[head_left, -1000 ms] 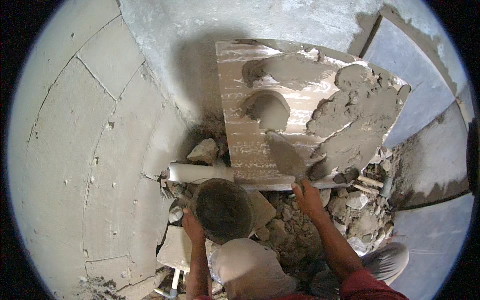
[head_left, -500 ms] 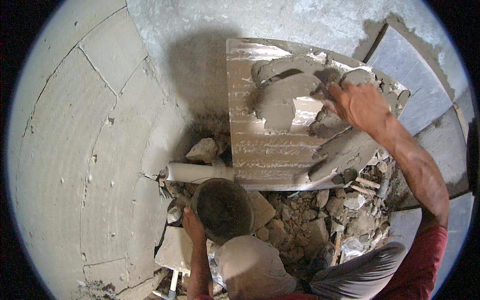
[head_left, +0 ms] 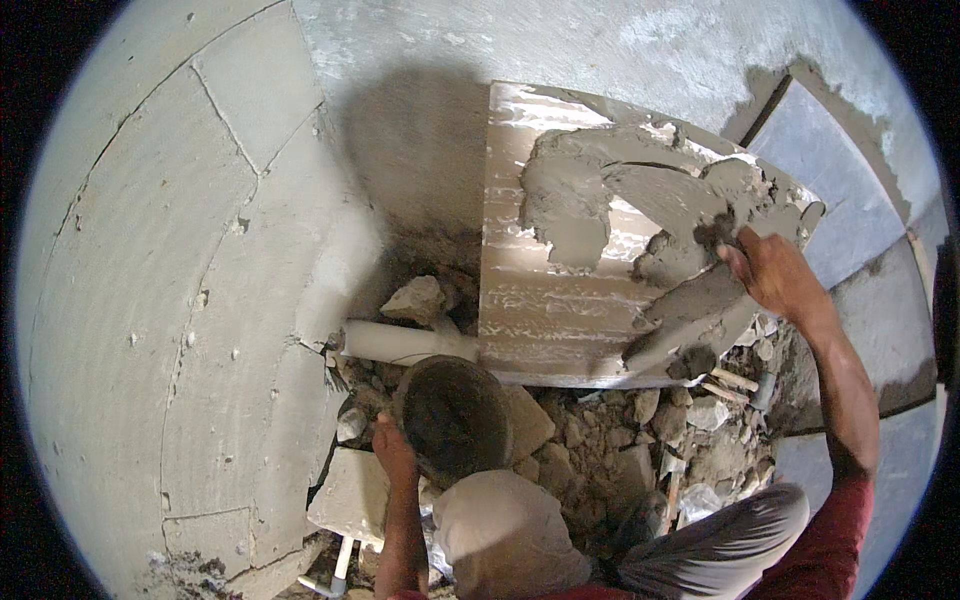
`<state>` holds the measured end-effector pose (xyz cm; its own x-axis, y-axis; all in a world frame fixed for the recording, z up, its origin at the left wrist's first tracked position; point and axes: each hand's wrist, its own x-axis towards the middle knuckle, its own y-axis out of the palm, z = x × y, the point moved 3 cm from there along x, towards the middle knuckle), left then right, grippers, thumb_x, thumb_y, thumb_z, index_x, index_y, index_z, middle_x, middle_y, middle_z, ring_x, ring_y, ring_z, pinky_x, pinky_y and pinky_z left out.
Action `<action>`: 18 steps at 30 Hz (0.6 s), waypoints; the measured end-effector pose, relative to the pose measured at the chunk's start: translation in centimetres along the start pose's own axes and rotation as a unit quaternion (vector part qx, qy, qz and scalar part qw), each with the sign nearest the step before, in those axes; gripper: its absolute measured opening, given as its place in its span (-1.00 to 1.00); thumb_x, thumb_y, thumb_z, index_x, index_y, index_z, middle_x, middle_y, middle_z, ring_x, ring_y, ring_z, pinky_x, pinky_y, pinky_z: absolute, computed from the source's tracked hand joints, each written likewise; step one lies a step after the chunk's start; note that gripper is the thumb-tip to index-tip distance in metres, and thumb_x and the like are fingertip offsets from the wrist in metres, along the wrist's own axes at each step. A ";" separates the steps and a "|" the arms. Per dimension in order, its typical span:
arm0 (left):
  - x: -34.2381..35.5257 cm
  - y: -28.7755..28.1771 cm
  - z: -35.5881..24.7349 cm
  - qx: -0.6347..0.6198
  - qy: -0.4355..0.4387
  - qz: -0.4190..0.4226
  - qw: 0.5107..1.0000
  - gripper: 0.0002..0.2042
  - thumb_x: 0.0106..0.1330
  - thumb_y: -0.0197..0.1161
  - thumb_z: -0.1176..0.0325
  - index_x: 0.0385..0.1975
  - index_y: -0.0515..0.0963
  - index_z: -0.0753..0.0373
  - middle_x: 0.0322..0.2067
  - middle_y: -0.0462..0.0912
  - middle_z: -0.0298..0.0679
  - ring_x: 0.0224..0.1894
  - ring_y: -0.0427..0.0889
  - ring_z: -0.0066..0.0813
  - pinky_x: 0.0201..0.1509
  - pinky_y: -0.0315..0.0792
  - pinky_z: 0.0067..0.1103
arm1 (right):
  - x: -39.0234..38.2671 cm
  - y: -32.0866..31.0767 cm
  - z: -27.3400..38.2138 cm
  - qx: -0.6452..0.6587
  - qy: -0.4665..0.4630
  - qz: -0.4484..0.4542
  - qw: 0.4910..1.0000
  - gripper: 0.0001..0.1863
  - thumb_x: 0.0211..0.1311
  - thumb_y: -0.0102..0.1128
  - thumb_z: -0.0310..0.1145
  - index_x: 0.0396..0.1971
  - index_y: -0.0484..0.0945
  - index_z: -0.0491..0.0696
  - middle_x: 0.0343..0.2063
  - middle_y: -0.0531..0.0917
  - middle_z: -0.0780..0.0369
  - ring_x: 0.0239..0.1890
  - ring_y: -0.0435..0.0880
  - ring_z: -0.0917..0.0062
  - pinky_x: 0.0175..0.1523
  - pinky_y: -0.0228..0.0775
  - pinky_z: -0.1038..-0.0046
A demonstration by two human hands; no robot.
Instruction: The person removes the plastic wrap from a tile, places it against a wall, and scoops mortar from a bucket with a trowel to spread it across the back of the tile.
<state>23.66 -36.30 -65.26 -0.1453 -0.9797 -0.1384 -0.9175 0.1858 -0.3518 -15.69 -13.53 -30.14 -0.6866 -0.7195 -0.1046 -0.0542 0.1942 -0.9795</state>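
Note:
A large tile (head_left: pixel 560 335) lies tilted against the wall, back side up, with ribbed brown and white streaks. Grey mortar (head_left: pixel 580 225) covers much of its upper and right part in thick smears. My right hand (head_left: pixel 775 275) is closed round a mortar-coated trowel (head_left: pixel 650 190), its blade on the mortar and hard to tell from it. At the left, my left hand (head_left: pixel 395 450) grips the side of a dark round bucket (head_left: pixel 505 420) below the tile. The bucket's inside is dark, so its contents cannot be made out.
A white pipe (head_left: pixel 400 342) runs behind the bucket beside a stone (head_left: pixel 413 298). Broken rubble (head_left: pixel 590 430) and a hammer (head_left: pixel 672 480) lie below the tile. Grey-blue tiles (head_left: pixel 830 150) line the right side. Large pale slabs (head_left: pixel 120 330) stretch along the left.
My right hand has moved right and down over the tile with the trowel, leaving the mortar more spread out. My left hand stays at the bucket. The whole view has shifted slightly.

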 end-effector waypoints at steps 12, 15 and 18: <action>-0.9 -0.2 -2.0 -0.027 0.064 -0.038 0.997 -0.50 0.33 -0.11 -0.04 -0.64 0.19 0.32 -0.67 0.15 -0.30 -0.52 0.13 -0.46 -0.46 0.06 -0.46 | 2.3 2.8 12.5 0.397 -0.036 0.021 0.917 -0.47 0.31 -0.15 -0.12 0.05 0.24 -0.29 -0.68 0.50 0.15 -0.72 0.50 0.50 -0.59 0.37 0.43; -1.1 0.0 -2.8 -0.036 0.072 -0.035 0.996 -0.51 0.34 -0.12 -0.02 -0.64 0.19 0.32 -0.66 0.16 -0.31 -0.52 0.13 -0.47 -0.45 0.07 -0.48 | 4.1 2.1 14.4 0.429 -0.015 0.046 0.902 -0.55 0.31 -0.16 -0.14 -0.11 0.32 -0.28 -0.64 0.51 0.09 -0.69 0.53 0.50 -0.62 0.36 0.40; -1.0 0.1 -2.5 -0.050 0.008 0.010 0.999 -0.53 0.35 -0.13 0.00 -0.63 0.20 0.31 -0.64 0.17 -0.34 -0.51 0.13 -0.49 -0.46 0.07 -0.49 | 7.2 3.5 16.3 0.379 -0.062 0.020 0.923 -0.58 0.31 -0.17 -0.15 -0.20 0.33 -0.30 -0.59 0.54 0.05 -0.67 0.55 0.45 -0.57 0.39 0.35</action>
<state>22.76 -35.49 -62.86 -0.1691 -0.9771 -0.1292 -0.9469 0.1975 -0.2539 -9.07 -28.89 -37.17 -0.5859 -0.8019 -0.1169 0.5256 -0.2663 -0.8080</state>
